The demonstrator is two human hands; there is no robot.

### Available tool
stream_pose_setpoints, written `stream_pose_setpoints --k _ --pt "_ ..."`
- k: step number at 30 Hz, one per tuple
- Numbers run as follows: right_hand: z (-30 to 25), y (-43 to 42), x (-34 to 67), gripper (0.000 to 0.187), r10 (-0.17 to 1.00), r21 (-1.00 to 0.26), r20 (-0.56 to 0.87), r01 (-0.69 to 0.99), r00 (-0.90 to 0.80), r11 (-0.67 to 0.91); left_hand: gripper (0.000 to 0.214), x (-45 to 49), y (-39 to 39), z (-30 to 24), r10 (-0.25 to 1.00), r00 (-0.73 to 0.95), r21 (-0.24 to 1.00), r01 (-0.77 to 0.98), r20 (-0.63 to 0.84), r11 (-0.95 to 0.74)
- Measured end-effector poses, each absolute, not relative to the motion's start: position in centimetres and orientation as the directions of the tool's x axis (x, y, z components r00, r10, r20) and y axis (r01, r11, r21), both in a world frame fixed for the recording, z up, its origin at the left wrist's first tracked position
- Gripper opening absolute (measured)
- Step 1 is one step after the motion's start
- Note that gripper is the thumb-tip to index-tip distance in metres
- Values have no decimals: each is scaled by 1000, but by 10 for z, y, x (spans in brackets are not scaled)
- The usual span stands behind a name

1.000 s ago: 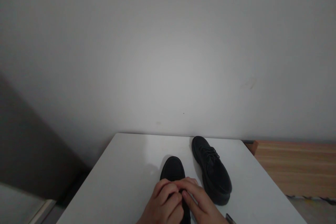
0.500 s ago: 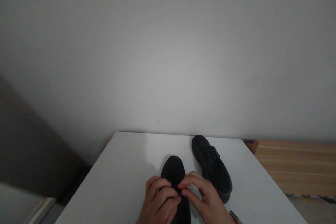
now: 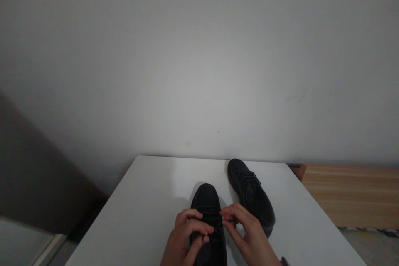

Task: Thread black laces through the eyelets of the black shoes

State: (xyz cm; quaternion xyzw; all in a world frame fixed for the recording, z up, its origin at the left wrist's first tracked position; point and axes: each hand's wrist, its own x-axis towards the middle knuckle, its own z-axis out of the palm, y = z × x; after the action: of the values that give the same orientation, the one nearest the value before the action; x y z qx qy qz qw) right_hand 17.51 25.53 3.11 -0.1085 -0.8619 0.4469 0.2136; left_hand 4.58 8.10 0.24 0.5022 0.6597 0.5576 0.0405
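Note:
A black lace-up shoe [image 3: 205, 198] stands on the white tabletop, toe pointing toward the wall. Over its left side curls my left hand [image 3: 186, 237], its thumb and fingers bent together at the lacing. My right hand [image 3: 247, 230] pinches a dark shoelace [image 3: 222, 218] at the shoe's right edge between thumb and index finger. Black lace against black leather makes the exact strand in my left fingers hard to see. The matching black shoe [image 3: 260, 205] sits just beyond my right hand, tilted diagonally, with its laces across the top.
The white table [image 3: 131, 212] meets a pale wall [image 3: 199, 70] at its back edge. To the right is a wood-grain board [image 3: 349, 193], lower than the tabletop. Part of a pale surface with a raised edge [image 3: 46, 251] shows at lower left.
My hands have drawn apart; the right has shifted right with the lace, and the left fingers have spread a little. More of the near shoe's lacing shows. The other shoe stays put.

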Motion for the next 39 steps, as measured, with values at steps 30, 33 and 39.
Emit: stream_pose_setpoints --k 30,33,39 --pt "47 251 168 27 283 -874 214 -54 -935 483 4 51 102 22 748 -620 961 265 236 -83" --pt "51 250 167 28 299 -842 243 -47 -923 538 6 52 99 21 762 -586 937 338 277 -81" --pt "55 246 170 16 169 -649 486 -225 -857 726 10 50 95 21 762 -558 909 406 328 -94"
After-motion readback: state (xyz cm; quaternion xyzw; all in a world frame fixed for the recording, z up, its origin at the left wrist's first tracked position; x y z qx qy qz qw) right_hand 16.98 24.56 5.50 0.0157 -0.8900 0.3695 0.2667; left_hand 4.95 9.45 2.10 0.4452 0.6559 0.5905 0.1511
